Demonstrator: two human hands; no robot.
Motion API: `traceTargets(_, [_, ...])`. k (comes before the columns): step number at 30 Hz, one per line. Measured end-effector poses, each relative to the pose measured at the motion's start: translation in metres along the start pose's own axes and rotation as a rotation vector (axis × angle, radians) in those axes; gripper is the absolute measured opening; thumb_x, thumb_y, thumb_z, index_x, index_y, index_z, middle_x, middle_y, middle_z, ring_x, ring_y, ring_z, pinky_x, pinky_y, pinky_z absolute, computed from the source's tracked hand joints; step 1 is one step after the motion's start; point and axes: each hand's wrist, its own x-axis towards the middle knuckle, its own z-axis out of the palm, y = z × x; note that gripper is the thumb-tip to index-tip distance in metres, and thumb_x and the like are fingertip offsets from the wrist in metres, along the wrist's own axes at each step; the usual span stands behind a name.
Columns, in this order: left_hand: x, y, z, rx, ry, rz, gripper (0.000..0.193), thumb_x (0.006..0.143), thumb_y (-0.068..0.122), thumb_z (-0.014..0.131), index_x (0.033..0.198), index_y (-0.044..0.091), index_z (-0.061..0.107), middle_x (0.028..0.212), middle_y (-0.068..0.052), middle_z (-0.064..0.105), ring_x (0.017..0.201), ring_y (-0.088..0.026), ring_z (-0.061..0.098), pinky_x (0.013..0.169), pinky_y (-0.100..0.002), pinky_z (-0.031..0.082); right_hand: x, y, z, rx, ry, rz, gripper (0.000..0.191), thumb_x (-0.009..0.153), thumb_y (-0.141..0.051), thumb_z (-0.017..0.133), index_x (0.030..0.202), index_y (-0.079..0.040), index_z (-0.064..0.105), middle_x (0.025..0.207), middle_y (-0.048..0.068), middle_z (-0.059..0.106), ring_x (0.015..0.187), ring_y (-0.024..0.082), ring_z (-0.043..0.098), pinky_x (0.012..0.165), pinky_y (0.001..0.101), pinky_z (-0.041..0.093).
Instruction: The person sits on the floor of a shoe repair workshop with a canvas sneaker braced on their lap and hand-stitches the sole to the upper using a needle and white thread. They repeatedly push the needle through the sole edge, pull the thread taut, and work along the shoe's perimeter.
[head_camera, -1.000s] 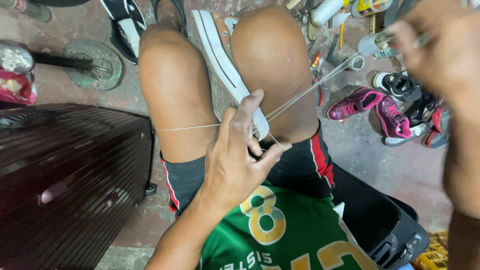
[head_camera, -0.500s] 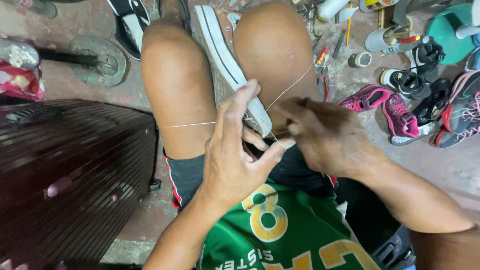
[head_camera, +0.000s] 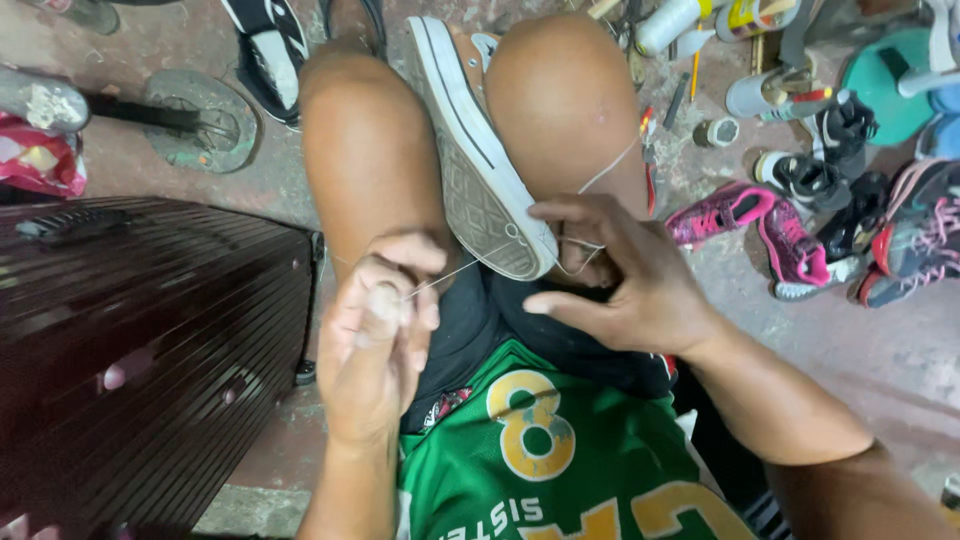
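A canvas sneaker (head_camera: 480, 150) with a white rubber sole is clamped sole-up between my bare knees. My left hand (head_camera: 375, 340) is closed low over my left thigh, pinching a thin white thread (head_camera: 450, 272) that runs taut to the sneaker's heel end. Against that heel end rests my right hand (head_camera: 620, 275), its fingers curled where the thread loops; I cannot see whether it holds a needle or tool. A second strand of the thread (head_camera: 608, 168) passes over my right knee.
A dark ribbed suitcase (head_camera: 140, 340) fills the left side. Several pink, black and grey shoes (head_camera: 800, 220) lie on the concrete floor at right. Bottles, tubes and small tools (head_camera: 720, 60) sit at the top right, and a round metal stand (head_camera: 195, 118) at top left.
My left hand has left the sneaker's heel and pulled down and left, drawing the thread taut. My right hand, raised far right a second ago, came in to the heel.
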Motion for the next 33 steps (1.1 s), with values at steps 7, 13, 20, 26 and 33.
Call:
traceTargets(7, [0.026,0.012,0.024,1.209,-0.054,0.443,0.018,0.098,0.011,0.065,0.113,0.000,0.066,0.088,-0.012,0.058,0.083,-0.027,0.059,0.075,-0.041,0.049,0.018,0.004,0.021,-0.146,0.109,-0.105,0.048,0.079,-0.018,0.088,0.122,-0.010,0.066,0.096,0.006,0.071,0.058,0.013,0.057,0.057,0.0303,0.049])
traceTargets(13, [0.046,0.015,0.014,1.255,-0.105,0.479,0.039,0.084,0.022,0.088,0.074,0.006,0.054,0.077,-0.011,0.055,0.077,-0.034,0.056,0.070,-0.044,0.045,0.024,0.009,0.028,-0.222,0.113,-0.072,0.048,0.078,-0.021,0.091,0.120,-0.010,0.070,0.111,0.008,0.075,0.067,0.014,0.065,0.062,0.0299,0.053])
traceTargets(20, [0.035,0.018,-0.053,0.962,0.148,0.321,0.051,0.085,0.014,0.089,0.066,0.007,0.043,0.063,0.001,0.043,0.058,-0.012,0.037,0.054,-0.030,0.030,0.026,0.014,0.041,-0.137,0.120,0.129,0.048,0.078,-0.016,0.092,0.120,-0.007,0.071,0.087,0.001,0.071,0.065,0.006,0.053,0.064,0.0226,0.047])
traceTargets(26, [0.009,0.016,-0.117,0.805,0.383,0.045,0.051,0.090,0.014,0.085,0.065,0.011,0.040,0.064,0.009,0.037,0.061,-0.002,0.030,0.054,-0.023,0.024,0.025,0.013,0.055,-0.052,0.179,0.083,0.044,0.080,-0.005,0.091,0.116,-0.007,0.066,0.087,-0.005,0.062,0.070,-0.001,0.046,0.066,0.0157,0.041])
traceTargets(33, [-0.011,0.001,-0.186,0.607,0.522,0.129,0.051,0.098,0.015,0.082,0.071,0.015,0.038,0.069,0.011,0.037,0.065,-0.001,0.028,0.061,-0.022,0.024,0.024,0.014,0.063,0.200,0.178,0.140,0.044,0.079,0.008,0.086,0.114,-0.005,0.062,0.073,-0.012,0.041,0.063,-0.003,0.032,0.059,0.0159,0.025])
